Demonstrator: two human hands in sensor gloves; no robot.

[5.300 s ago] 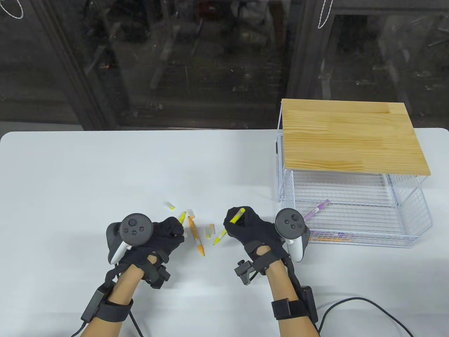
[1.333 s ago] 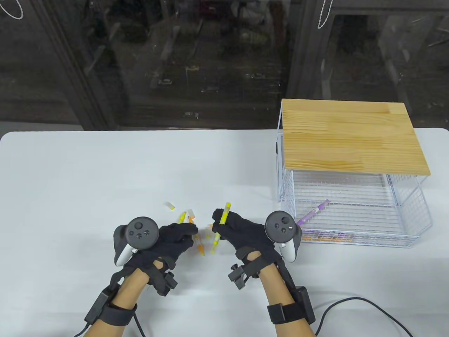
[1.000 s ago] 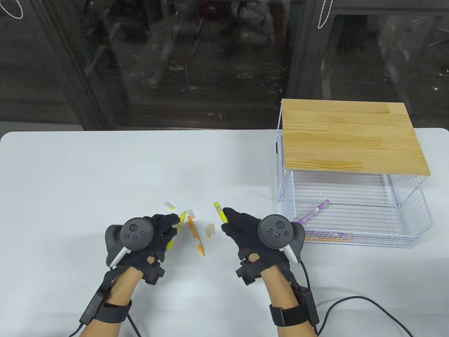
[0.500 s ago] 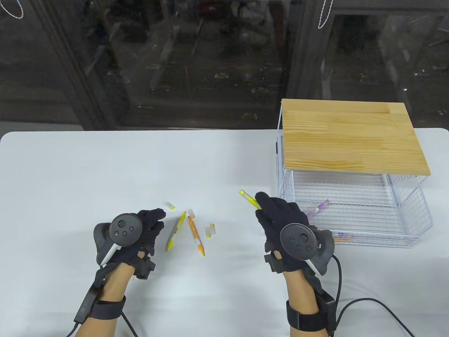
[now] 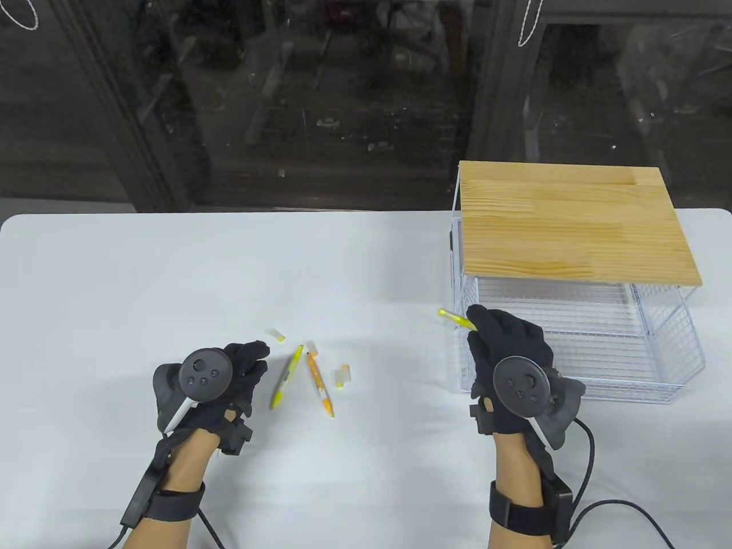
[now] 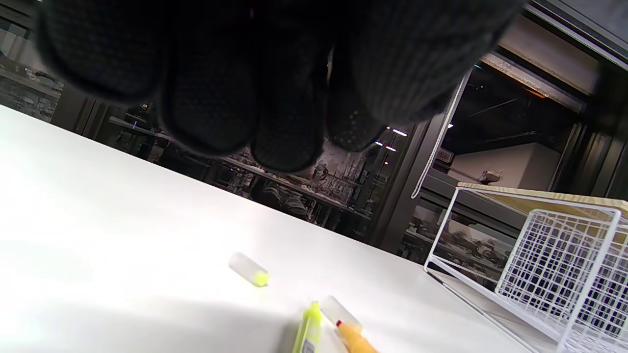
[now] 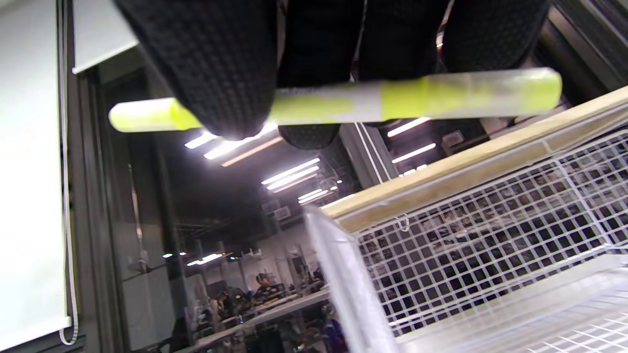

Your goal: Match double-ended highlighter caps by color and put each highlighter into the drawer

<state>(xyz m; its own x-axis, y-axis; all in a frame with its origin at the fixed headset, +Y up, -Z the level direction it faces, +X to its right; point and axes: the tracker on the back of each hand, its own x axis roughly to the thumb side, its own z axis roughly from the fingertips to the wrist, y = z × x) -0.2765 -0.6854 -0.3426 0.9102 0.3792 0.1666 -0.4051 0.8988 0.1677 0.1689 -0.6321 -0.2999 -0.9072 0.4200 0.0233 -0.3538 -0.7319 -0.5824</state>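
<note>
My right hand grips a capped yellow highlighter above the front left corner of the white wire drawer. In the right wrist view this yellow highlighter lies crosswise under my fingers, with the drawer's mesh just below. My left hand rests on the table with relaxed fingers and holds nothing. To its right lie another yellow highlighter and an orange highlighter.
Loose caps lie by the highlighters: one with a yellow end, a clear one and another. A wooden board tops the wire frame over the drawer's back half. A cable trails from my right wrist.
My right hand has carried its yellow highlighter right, from the table's middle to the drawer's front left corner. My left hand has laid down the other yellow highlighter and drawn back left.
</note>
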